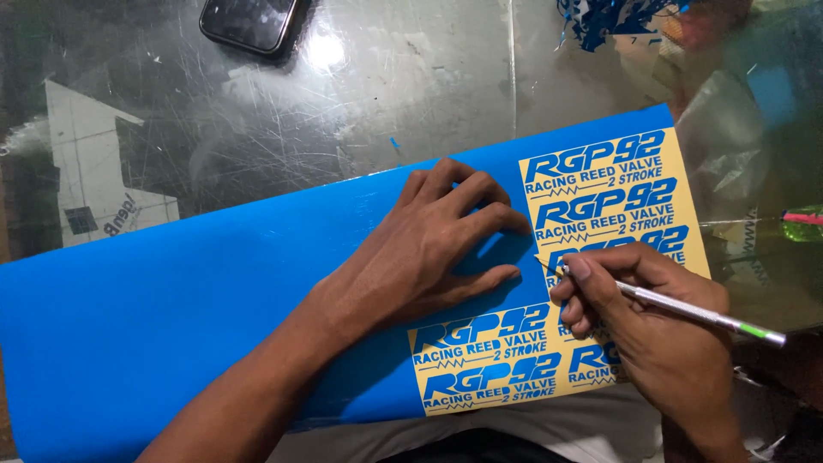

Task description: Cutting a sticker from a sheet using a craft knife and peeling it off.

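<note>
Blue vinyl sheet (171,300) under left hand (429,249); right hand (651,326) holds knife (686,309).

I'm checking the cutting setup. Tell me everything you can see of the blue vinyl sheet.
The vinyl sheet is a long, smooth, bright blue sheet lying flat and slanted across a scratched glass table. At its right end the blue is stripped away, baring yellow backing with rows of blue cut lettering. The left hand presses flat on the blue beside that patch. The right hand rests on the yellow part, holding a slim silver knife with its tip at the lettering.
</note>
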